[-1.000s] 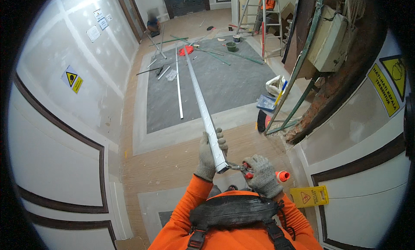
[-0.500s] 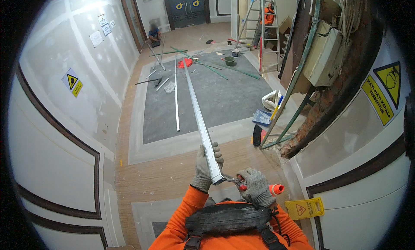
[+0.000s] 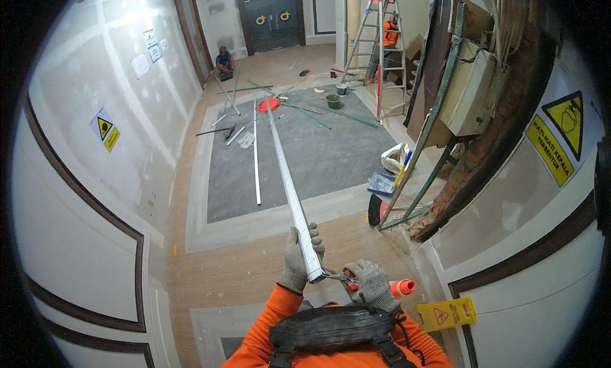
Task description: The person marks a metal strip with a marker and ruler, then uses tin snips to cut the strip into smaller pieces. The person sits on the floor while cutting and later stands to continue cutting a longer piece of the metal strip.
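Observation:
A long silver metal channel profile (image 3: 294, 199) runs from just in front of me toward the far floor. My left hand (image 3: 301, 256), in a grey glove, wraps around it close to its near end. My right hand (image 3: 372, 284), gloved as well, grips red-handled snips (image 3: 351, 284). Their metal jaws meet the near end of the profile; whether they are closed on the metal cannot be made out. Part of the handles is hidden by my right fingers.
A second profile (image 3: 257, 158) and green bars (image 3: 347, 117) lie on the grey floor panel. Ahead right stand a stepladder (image 3: 380, 56) and a leaning green frame (image 3: 439, 88). A yellow caution sign (image 3: 449, 314) and orange cone (image 3: 401, 288) are by my right arm. Two people are farther off.
The near end of the profile and both hands sit slightly lower in the picture, and the view has shifted a little. Both grips are the same, with the snips still at the profile's end.

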Action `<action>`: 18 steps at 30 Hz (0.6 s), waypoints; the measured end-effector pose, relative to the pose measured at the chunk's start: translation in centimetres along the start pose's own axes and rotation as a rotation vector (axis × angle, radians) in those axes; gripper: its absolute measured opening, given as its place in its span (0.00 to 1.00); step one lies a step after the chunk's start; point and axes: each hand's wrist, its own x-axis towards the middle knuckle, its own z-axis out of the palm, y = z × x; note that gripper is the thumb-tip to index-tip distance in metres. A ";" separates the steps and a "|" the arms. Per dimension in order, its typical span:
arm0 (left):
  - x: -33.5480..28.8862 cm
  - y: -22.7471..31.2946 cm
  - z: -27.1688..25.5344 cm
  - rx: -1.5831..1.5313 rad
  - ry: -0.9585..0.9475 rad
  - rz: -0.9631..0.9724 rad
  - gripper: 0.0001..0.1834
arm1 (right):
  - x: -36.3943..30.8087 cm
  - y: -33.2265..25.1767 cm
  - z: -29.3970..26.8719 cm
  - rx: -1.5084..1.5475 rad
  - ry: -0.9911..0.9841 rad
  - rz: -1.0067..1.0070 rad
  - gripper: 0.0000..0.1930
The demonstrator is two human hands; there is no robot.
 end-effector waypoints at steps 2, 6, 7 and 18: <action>-0.2 0.0 0.3 -0.008 0.010 0.007 0.32 | 0.0 0.2 0.3 -0.003 0.011 -0.008 0.15; -0.1 0.0 0.1 -0.017 -0.014 -0.008 0.32 | -0.2 0.2 0.4 -0.027 0.019 -0.010 0.15; 0.0 0.0 0.2 -0.020 -0.026 -0.011 0.32 | -0.2 0.2 0.3 -0.035 0.018 -0.009 0.15; -0.1 0.3 -0.3 -0.008 -0.024 -0.014 0.33 | 0.0 -0.5 0.3 0.021 0.027 0.003 0.13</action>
